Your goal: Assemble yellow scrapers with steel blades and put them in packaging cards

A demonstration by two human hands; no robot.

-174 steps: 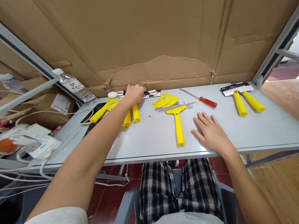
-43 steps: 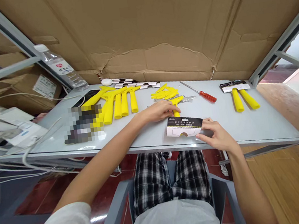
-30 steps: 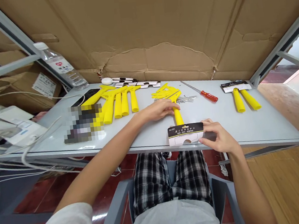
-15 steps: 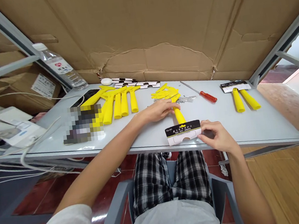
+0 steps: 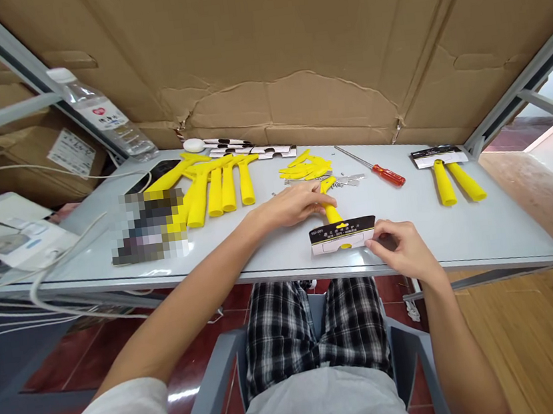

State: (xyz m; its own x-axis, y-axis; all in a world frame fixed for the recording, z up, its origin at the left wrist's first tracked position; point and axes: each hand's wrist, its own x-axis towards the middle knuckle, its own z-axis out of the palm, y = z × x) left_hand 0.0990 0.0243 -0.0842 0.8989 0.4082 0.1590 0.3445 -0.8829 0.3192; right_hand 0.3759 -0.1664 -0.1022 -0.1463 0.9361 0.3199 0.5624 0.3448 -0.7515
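Observation:
My left hand (image 5: 302, 202) is closed around the upper part of a yellow scraper handle (image 5: 332, 213), which points toward the table's front edge. A folded black-and-white header card (image 5: 342, 230) lies across the handle's lower end. Yellow shows through the notch at the card's bottom. My right hand (image 5: 398, 246) pinches the card's right edge between thumb and fingers. Just beyond my left hand are small yellow plastic pieces (image 5: 304, 166), flat metal blades (image 5: 351, 179) and loose screws. The scraper's head is partly hidden by my fingers.
Several yellow handles (image 5: 228, 189) lie at left, by a pixelated patch and a phone (image 5: 156, 175). More folded cards (image 5: 254, 151) rest at the back. A red screwdriver (image 5: 387, 175) and two carded scrapers (image 5: 447, 179) lie to the right. A water bottle (image 5: 104, 117) leans on the frame.
The card has slid up the handle, away from the table's front edge, and yellow now shows in its bottom notch. Both hands keep their hold. The view has shifted slightly.

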